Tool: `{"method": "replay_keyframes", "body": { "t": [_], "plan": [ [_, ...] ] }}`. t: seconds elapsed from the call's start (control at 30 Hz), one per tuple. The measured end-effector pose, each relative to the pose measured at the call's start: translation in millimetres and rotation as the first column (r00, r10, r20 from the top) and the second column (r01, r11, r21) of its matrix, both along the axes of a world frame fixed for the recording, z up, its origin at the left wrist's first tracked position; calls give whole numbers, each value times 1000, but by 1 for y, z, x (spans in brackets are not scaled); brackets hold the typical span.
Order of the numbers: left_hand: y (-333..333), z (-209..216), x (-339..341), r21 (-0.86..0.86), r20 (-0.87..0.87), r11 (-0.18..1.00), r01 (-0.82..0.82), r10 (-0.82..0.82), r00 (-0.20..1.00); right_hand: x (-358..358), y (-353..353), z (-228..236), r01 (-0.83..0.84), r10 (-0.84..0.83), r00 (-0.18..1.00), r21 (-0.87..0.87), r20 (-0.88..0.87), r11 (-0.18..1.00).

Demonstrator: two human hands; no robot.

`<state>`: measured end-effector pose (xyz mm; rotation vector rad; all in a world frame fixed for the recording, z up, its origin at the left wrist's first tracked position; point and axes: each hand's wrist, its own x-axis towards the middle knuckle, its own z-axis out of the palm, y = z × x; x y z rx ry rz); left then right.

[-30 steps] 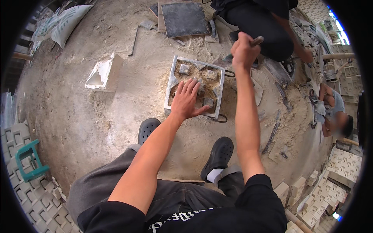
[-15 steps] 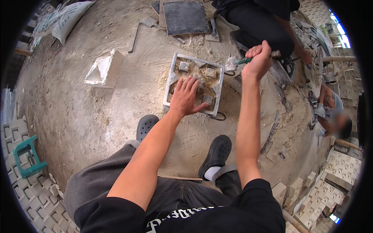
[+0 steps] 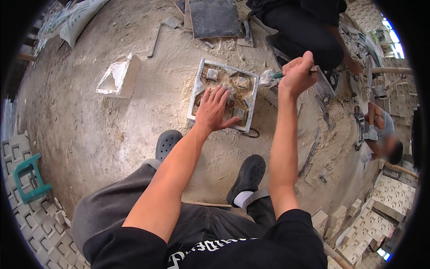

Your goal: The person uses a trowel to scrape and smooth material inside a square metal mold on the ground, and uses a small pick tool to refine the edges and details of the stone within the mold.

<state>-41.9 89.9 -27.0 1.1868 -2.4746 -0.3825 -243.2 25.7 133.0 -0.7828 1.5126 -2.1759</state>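
Note:
A square metal mould (image 3: 254,96) with a pale rim and several raised blocks inside, dusted with sandy powder, lies on the ground in front of me. My left hand (image 3: 214,110) rests palm down over its near left part, with the fingers stretched and slightly apart. My right hand (image 3: 298,76) is raised just right of the mould, its fingers wrapped round the handle of a tool with a green shaft and a lumpy whitish head (image 3: 267,77). That head points left, near the mould's right rim. Whether it is a hammer or a brush cannot be made out.
A white hollow block (image 3: 127,78) stands at the left. Dark boards (image 3: 215,18) lie beyond the mould. A person in black (image 3: 304,38) kneels at the far right; another person (image 3: 383,123) crouches farther right. A teal stool (image 3: 30,179) stands by patterned blocks.
My right hand has dipped slightly with the tool and turned a little. My left hand stays on the mould. The whole view has shifted slightly.

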Motion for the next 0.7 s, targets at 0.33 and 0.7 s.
{"method": "replay_keyframes", "body": {
  "t": [0.33, 0.7],
  "plan": [
    [-1, -1, -1, -1, -12, 1000, -28, 28, 1000, -12, -6, -27, 37, -39, 999, 123, 15, 992],
    [2, -3, 4, 49, 31, 997, -54, 53, 998, 14, 7, -66, -178, 182, 983, 107, -32, 978]
  ]
}}
